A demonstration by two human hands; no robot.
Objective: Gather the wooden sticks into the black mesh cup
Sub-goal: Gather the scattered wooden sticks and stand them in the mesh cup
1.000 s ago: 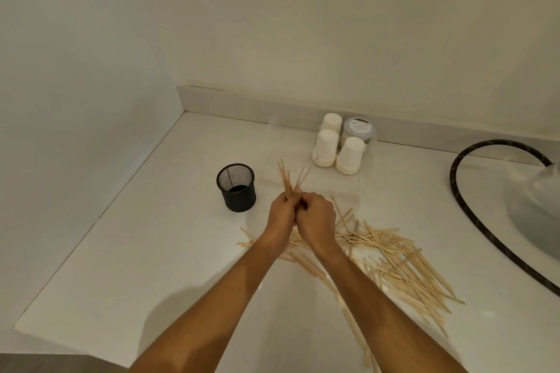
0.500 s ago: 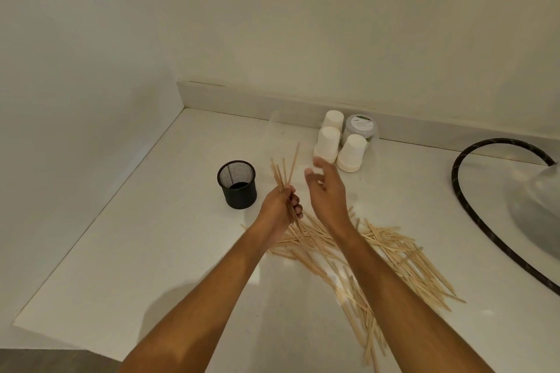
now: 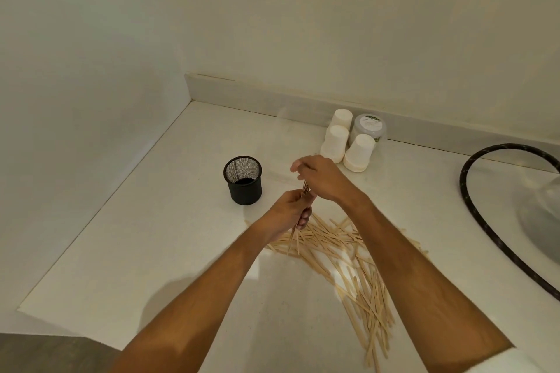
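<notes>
Wooden sticks [image 3: 339,248] lie mostly scattered on the white counter [image 3: 151,251]; the left hand [image 3: 291,212] is closed around a small upright bundle [image 3: 304,194], tapped level by the loosely curled right hand [image 3: 321,179], which grips nothing. The black mesh cup [image 3: 243,180] just beside them looks empty (nearly everything remains to gather).

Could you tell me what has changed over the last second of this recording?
The right hand let go of the small bundle of sticks, lifted away, and has now come back over its upper ends. The left hand has kept the bundle gripped throughout. The black mesh cup, the pile of sticks on the counter and the white paper cups have not moved.
</notes>
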